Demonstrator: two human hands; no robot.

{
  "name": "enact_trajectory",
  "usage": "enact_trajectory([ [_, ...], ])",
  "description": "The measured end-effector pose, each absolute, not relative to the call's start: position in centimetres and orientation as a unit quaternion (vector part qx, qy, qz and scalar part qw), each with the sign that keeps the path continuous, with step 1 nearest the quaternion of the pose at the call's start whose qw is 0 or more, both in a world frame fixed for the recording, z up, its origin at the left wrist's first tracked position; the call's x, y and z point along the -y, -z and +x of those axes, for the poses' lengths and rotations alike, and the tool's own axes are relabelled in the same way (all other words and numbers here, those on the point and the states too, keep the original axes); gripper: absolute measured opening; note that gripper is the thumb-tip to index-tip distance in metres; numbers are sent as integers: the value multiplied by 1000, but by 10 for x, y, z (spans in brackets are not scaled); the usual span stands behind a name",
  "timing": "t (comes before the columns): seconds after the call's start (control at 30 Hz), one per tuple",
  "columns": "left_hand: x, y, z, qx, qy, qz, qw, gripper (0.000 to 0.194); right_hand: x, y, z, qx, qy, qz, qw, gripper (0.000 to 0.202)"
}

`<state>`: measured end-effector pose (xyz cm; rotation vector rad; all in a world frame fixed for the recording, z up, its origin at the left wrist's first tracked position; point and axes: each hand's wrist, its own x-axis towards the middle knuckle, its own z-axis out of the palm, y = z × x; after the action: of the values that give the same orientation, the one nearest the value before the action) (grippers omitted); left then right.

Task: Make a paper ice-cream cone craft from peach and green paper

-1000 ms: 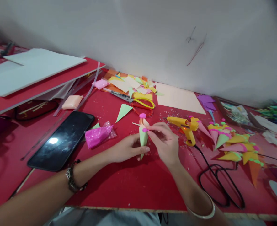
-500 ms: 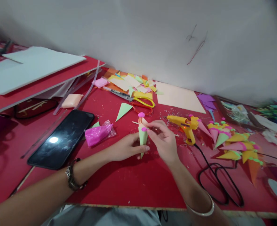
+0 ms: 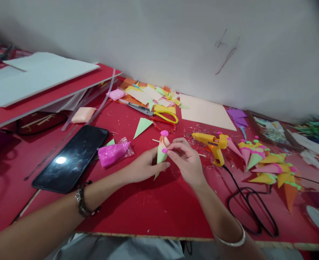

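Left grip (image 3: 146,167) holds the green cone (image 3: 161,156) well inside the table edge (image 3: 143,236).

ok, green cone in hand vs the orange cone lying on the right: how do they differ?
Colour: the held green cone is pale green; the orange cone is plain orange.
Pose: the green one is gripped in the left hand; the orange one lies on the red table.
Trim: the green one carries bright pink blobs; the orange one has green trim.
Shared: both taper to a point.
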<state>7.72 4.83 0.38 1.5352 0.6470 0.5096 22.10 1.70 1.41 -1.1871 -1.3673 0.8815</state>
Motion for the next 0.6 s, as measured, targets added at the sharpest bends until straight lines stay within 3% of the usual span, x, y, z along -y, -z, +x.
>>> enact_trajectory([
  [0.3, -48, -3, 77, -288, -220, 705, 610, 9, -17, -13, 221, 582, -387, -486, 524, 5],
  [0.6, -49, -2, 75, -293, -215, 704, 610, 9, -16, -14, 222, 590, -380, -486, 521, 7],
])
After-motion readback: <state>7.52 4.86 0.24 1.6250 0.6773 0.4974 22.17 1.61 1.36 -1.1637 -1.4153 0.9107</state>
